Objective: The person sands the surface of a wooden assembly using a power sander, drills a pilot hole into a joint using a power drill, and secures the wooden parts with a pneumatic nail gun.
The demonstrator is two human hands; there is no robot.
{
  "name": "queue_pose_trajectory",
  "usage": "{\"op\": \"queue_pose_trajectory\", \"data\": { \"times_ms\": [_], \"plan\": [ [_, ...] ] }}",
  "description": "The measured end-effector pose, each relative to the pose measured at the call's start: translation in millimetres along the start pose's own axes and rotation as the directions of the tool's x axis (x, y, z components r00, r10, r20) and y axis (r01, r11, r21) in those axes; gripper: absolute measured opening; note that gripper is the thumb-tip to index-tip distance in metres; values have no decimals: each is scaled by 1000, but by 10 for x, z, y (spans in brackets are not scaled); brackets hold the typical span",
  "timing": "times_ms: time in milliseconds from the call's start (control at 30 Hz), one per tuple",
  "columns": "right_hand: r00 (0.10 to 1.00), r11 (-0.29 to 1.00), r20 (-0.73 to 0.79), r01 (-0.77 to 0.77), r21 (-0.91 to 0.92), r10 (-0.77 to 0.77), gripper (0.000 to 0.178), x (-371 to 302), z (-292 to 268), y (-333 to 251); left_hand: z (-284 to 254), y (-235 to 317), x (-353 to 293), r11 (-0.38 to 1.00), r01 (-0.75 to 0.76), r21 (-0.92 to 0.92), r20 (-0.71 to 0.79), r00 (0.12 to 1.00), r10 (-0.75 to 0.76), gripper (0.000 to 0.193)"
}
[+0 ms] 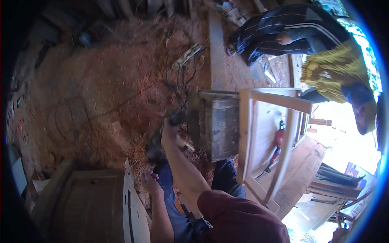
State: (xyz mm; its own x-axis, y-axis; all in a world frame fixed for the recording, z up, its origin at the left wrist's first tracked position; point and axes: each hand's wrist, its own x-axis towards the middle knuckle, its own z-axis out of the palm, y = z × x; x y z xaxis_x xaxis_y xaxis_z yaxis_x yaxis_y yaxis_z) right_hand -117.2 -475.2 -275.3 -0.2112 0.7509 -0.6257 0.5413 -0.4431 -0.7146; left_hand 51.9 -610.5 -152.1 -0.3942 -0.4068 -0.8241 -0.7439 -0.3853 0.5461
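Observation:
My right hand [169,133] reaches out over the shavings-covered ground, its fingers wrapped round a dark tool [176,118]. Blur hides the tool's exact kind. My left hand [151,183] is held lower, near my blue-trousered leg [168,194], with its fingers curled in. Whatever it may hold is too small to name. Close to the right hand stands a worn wooden block or bench [225,129]. On it or against it rests a pale wooden frame [245,133]. A red and black power tool [279,139] with a cord lies on the panel inside that frame.
A power strip [186,56] and tangled black cables lie on the ground ahead. Another person [336,69] in yellow and dark striped clothing bends at the upper right. A wooden cabinet or drawer piece [87,202] stands at the lower left. Wood planks [300,178] lie at right.

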Motion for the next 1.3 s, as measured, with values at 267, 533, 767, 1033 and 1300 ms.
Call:
{"op": "queue_pose_trajectory", "data": {
  "times_ms": [267, 533, 767, 1033, 1300],
  "plan": [
    [803, 798, 562, 466, -381, -201, 43, -2184, -1262, -2045, -73, 578, -1082, 991, -85, -103, -36, 996, 81, 24],
    [725, 926, 616, 80, 370, -309, 18, -2809, -2663, -4514, 274, 2604, -2071, 796, -593, -121, -21, 803, 595, 27],
    [757, 616, 652, -531, 582, 36, 29, -1985, -4523, -5181, 1833, 3487, -3161, 686, -726, -48, 543, 558, 628, 36],
    [589, 193, 784, -807, 559, 196, 30, -112, -4863, -4179, 3711, 2295, -3204, 701, -668, -250, 811, 251, 528, 73],
    [492, -123, 870, -861, 493, 39, 34, 292, -4642, -3836, 2890, 1975, -3408, 818, -541, 194, 824, 542, 163, 78]
  ]
}}
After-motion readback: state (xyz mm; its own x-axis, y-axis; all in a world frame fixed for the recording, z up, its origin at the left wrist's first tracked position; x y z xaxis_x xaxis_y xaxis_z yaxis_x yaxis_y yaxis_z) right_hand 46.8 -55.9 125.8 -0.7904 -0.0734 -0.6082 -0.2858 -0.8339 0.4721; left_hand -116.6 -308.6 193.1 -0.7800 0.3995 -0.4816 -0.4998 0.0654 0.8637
